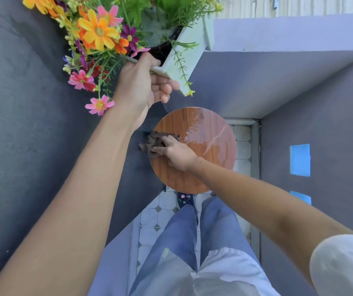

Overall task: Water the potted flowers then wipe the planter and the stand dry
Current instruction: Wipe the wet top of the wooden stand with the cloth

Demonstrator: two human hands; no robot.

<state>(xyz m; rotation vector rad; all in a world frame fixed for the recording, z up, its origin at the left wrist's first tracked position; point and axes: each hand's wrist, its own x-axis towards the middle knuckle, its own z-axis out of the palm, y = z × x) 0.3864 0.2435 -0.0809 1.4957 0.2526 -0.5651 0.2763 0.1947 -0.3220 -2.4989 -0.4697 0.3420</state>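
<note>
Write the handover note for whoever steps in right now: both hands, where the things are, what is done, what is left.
Left hand: grips the rim of the white planter, holding it lifted and tilted clear of the stand; flowers are in it.
Right hand: presses a dark cloth on the left edge of the round wooden stand top.
Done: the left and near part of the stand top looks dry.
Left: a wet sheen covers the far right part; wipe it, then set the planter back. Whether the planter itself has been wiped cannot be told.
</note>
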